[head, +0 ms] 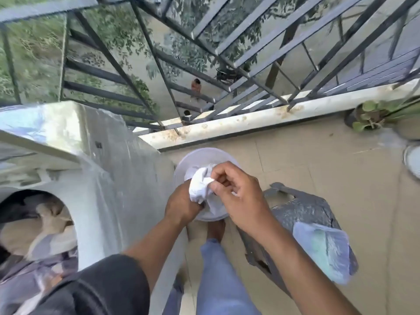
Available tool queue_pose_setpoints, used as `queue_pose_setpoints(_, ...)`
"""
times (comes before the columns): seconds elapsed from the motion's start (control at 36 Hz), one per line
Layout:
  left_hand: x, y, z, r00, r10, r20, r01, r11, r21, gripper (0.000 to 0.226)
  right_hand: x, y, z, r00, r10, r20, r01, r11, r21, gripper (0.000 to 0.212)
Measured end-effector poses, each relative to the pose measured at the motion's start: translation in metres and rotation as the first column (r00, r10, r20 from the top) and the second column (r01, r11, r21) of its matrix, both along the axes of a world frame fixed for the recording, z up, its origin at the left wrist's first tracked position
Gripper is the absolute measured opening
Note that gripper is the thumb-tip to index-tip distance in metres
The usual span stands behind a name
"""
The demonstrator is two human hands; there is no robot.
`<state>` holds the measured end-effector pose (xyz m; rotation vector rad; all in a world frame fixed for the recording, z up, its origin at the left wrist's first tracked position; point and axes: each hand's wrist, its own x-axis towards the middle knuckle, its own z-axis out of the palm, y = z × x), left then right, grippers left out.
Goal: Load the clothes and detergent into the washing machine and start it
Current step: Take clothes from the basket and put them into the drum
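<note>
Gripping a crumpled white cloth [200, 187] from both sides, the two hands meet at the centre of the frame, directly above a round translucent white bucket [181, 164] that stands on the tiled floor [318, 178]. The left hand [181, 203] closes around the cloth's lower part from below-left; the right hand [236, 196] pinches its upper fold between thumb and curled fingers. The cloth is plain white, bunched into soft folds — no print or pattern can be seen on it.

At the left of the frame stands the washing machine [109, 173], a top-loading unit wrapped in a clear plastic cover. Its drum opening, at lower left, already holds clothes [45, 230] in beige, white and purple tones.

To the right of the hands, a grey plastic stool [302, 212] carries a clear plastic bag [325, 248] with pale green and white contents — its nature cannot be told. No brand, label or writing is legible anywhere.
</note>
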<state>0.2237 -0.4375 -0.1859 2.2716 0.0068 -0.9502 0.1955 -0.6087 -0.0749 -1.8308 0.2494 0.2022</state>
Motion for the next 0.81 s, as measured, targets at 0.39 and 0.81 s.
queue_pose_setpoints(0.39,0.015,0.052,0.193,0.941,-0.248,0.230,0.263,0.964,-0.035,0.043,-0.048,-0.027,0.117,0.915,-0.319,0.245,0.327,0.945,0.011,0.005)
queue_pose_setpoints(0.81,-0.016,0.057,0.382,0.991,-0.014,0.136,0.119,0.577,-0.808,0.026,-0.099,0.019,0.062,0.942,-0.238,-0.236,0.086,0.853,-0.515,0.107)
